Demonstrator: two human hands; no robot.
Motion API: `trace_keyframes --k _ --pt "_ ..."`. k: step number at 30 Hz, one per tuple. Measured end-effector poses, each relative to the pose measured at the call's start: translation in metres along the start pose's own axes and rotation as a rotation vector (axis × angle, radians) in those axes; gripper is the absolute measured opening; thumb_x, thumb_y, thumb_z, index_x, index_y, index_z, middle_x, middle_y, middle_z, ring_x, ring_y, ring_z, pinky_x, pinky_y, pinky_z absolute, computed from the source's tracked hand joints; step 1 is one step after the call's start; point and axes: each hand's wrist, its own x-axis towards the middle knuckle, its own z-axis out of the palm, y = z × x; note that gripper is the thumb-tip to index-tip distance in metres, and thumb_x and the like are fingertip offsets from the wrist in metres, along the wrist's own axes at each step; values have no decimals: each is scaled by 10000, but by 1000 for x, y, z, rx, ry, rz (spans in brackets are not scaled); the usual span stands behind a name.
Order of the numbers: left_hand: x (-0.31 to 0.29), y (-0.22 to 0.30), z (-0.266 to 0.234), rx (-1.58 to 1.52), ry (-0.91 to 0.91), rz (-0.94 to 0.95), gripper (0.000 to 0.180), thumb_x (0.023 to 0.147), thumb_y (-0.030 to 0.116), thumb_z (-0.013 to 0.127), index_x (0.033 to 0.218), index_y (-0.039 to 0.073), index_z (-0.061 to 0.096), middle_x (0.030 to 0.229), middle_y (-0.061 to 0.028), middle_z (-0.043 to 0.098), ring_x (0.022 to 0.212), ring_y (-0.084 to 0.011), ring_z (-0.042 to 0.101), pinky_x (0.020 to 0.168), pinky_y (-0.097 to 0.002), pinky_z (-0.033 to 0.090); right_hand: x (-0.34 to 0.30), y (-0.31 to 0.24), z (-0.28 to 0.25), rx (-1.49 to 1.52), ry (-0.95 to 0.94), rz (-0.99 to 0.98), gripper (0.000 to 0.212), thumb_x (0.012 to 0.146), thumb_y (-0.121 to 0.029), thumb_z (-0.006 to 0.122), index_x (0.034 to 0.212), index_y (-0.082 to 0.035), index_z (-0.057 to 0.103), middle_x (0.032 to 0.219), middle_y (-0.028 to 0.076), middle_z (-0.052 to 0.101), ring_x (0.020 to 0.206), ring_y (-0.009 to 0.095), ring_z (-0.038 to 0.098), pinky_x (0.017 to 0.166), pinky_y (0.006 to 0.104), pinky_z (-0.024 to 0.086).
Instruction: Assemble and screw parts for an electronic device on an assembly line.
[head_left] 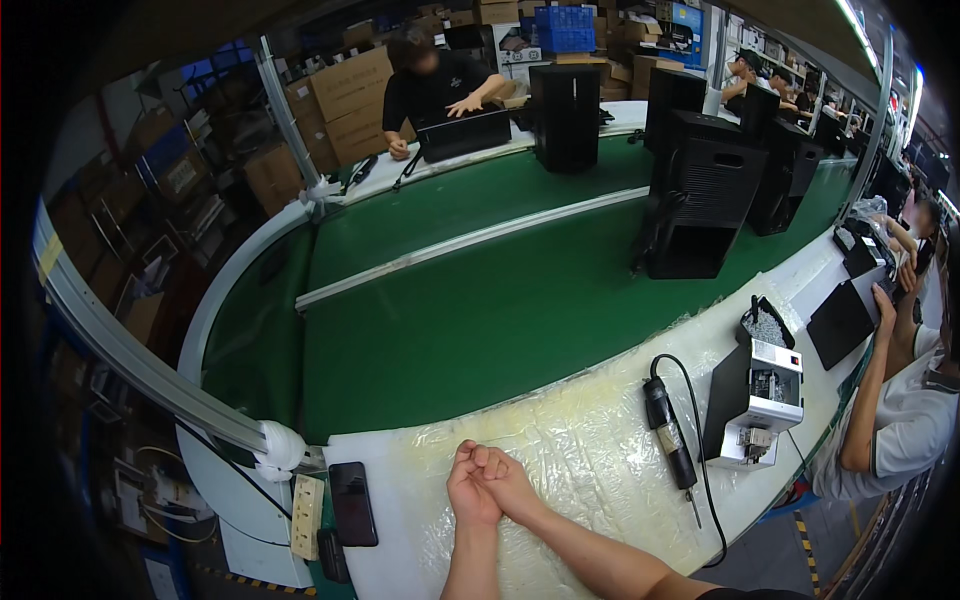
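Note:
My left hand (470, 492) and my right hand (510, 486) rest against each other over the plastic-covered near edge of the workbench (580, 500). Their fingers are curled together, and no object shows in them. To their left lies a dark smartphone (353, 504), face up. An electric screwdriver (669, 430) with a black cable lies to the right, its bit pointing toward me. Beyond it stands a silver and black screw feeder (757, 405), next to a black tray of small screws (764, 326).
A green conveyor belt (450, 340) runs across the middle, carrying several black speaker-like cabinets (700, 200). Opposite, a person (440, 85) handles a black panel. At right, another person (890, 400) holds a flat black piece. A power strip (307, 515) sits at the left corner.

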Motion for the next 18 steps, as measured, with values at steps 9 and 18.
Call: trace_keyframes --k 9,18 --pt "0 0 1 -5 8 3 259 785 -18 437 998 73 553 736 -43 487 586 -143 424 573 -294 398 1 2 -1 -30 -7 -2 203 831 -112 669 1008 -34 606 836 -4 573 773 76 520 736 203 454" --pt "0 -1 1 -11 11 1 255 784 -16 440 992 72 559 732 -44 488 583 -144 424 568 -293 396 1 2 -2 -35 -11 -2 206 832 -100 653 1019 -31 603 848 -1 576 776 76 522 742 204 455"
